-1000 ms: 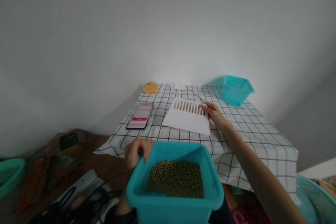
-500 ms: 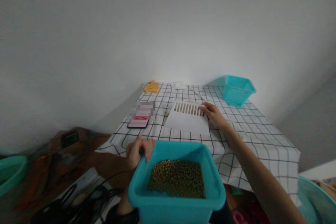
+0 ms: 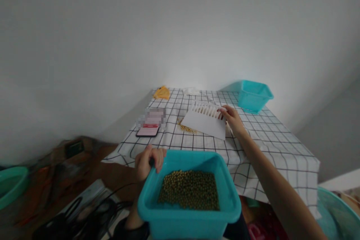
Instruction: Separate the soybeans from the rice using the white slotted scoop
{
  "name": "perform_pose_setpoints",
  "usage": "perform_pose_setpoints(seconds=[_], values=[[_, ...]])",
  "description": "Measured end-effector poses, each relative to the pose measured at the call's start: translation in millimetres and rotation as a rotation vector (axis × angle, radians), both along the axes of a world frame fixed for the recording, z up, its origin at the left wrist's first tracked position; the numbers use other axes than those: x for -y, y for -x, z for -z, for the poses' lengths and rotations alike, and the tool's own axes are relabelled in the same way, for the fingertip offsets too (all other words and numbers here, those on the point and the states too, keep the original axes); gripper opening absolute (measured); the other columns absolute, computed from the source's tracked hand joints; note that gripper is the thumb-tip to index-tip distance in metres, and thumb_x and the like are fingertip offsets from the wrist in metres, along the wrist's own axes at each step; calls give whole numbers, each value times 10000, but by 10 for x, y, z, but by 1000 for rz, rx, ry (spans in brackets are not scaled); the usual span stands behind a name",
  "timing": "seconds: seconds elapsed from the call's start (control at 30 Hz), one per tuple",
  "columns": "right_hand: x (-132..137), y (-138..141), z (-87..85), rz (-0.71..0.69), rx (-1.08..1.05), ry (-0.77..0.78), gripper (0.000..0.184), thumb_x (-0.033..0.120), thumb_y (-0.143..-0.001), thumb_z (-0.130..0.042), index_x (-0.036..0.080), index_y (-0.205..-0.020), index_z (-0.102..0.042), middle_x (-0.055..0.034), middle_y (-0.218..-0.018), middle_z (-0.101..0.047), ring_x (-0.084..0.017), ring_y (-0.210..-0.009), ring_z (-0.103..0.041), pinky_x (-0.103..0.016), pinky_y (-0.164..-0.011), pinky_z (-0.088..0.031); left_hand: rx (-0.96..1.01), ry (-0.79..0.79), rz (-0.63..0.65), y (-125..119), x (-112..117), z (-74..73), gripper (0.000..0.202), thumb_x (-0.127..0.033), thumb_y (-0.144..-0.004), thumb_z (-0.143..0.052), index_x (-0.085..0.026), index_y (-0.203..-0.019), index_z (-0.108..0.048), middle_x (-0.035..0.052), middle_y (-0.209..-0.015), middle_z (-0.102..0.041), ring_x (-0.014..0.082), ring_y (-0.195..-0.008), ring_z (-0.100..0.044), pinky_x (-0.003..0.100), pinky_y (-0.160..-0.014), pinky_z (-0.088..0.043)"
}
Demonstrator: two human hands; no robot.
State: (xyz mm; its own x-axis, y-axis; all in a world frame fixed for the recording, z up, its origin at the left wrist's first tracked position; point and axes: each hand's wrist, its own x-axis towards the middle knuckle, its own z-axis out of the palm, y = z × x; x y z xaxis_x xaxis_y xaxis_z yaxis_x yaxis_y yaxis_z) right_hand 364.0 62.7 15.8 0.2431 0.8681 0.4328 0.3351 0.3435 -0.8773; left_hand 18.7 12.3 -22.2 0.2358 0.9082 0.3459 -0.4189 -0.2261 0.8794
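Note:
In the foreground my left hand is closed over the left rim of a turquoise plastic tub. A layer of small round olive-gold beads covers the tub's bottom. Over the table, the fingers of my right hand pinch the right edge of a thin white board that has a row of slots along its far side. The board is tilted, its left side lower on the view. Partly hidden beneath it, gold beads show at its left edge.
A white checked cloth covers the table. On it are a phone, a yellow bag, white crumpled material and another turquoise tub. Cables and a bag lie at lower left.
My right hand has moved the white board slightly away and to the right, uncovering gold beads at its near left edge. My left hand and the tub stay put.

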Motion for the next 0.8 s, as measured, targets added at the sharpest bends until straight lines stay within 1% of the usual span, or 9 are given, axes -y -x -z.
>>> perform_pose_setpoints(seconds=[0.07, 0.13, 0.27, 0.4, 0.53, 0.67, 0.73, 0.8], values=[[-1, 8, 2, -19, 5, 6, 394, 609, -822, -625, 215, -829, -639, 13, -631, -553, -150, -567, -506, -260, -498, -355, -37, -16, 14, 0, 0, -23, 637, -512, -980, -488, -249, -404, -548, 12, -320, -445, 173, -389, -427, 396, -636, -448], [2, 14, 2, -33, 9, 9, 403, 621, -822, -625, 218, -835, -637, 10, -649, -561, -152, -581, -513, -260, -504, -360, -45, -23, -4, -15, 8, -56, 644, -521, -971, -498, -250, -388, -536, 11, -307, -437, 169, -373, -419, 401, -635, -444], [15, 17, -6, -38, 9, 5, 428, 648, -829, -617, 222, -857, -639, 4, -659, -566, -161, -601, -521, -260, -502, -369, 0, -17, -58, -91, 55, -115, 642, -488, -968, -503, -248, -373, -517, 6, -294, -431, 158, -354, -404, 387, -604, -414], [16, 10, -5, -31, 4, -5, 431, 644, -851, -602, 217, -896, -637, 5, -649, -572, -156, -569, -514, -261, -488, -356, 48, -10, -121, -128, 75, -128, 653, -475, -967, -504, -253, -354, -491, -5, -276, -401, 150, -334, -358, 384, -584, -398], [13, 21, -2, -47, 14, -9, 437, 652, -831, -626, 218, -882, -640, 0, -668, -588, -161, -594, -532, -263, -506, -370, -12, -24, -70, -111, 57, -105, 662, -531, -954, -519, -249, -355, -496, 2, -284, -410, 154, -335, -391, 395, -600, -417], [28, 39, -30, -62, 11, -20, 451, 669, -818, -628, 220, -856, -641, -4, -682, -583, -166, -628, -530, -270, -542, -392, 91, -19, -156, -175, 98, -102, 653, -455, -987, -485, -246, -369, -454, -16, -290, -355, 143, -342, -353, 368, -558, -390], [35, 40, -44, -59, 7, -18, 453, 671, -822, -619, 221, -873, -644, -2, -673, -568, -163, -612, -508, -271, -530, -377, 121, -3, -178, -219, 138, -120, 640, -419, -994, -476, -243, -379, -444, -21, -300, -338, 141, -350, -331, 357, -538, -369], [37, 41, -50, -61, 5, -9, 452, 669, -824, -617, 222, -879, -645, 1, -665, -556, -162, -595, -492, -271, -516, -362, 125, 21, -189, -245, 175, -143, 634, -390, -999, -467, -241, -383, -439, -22, -312, -334, 144, -360, -321, 357, -548, -367]])
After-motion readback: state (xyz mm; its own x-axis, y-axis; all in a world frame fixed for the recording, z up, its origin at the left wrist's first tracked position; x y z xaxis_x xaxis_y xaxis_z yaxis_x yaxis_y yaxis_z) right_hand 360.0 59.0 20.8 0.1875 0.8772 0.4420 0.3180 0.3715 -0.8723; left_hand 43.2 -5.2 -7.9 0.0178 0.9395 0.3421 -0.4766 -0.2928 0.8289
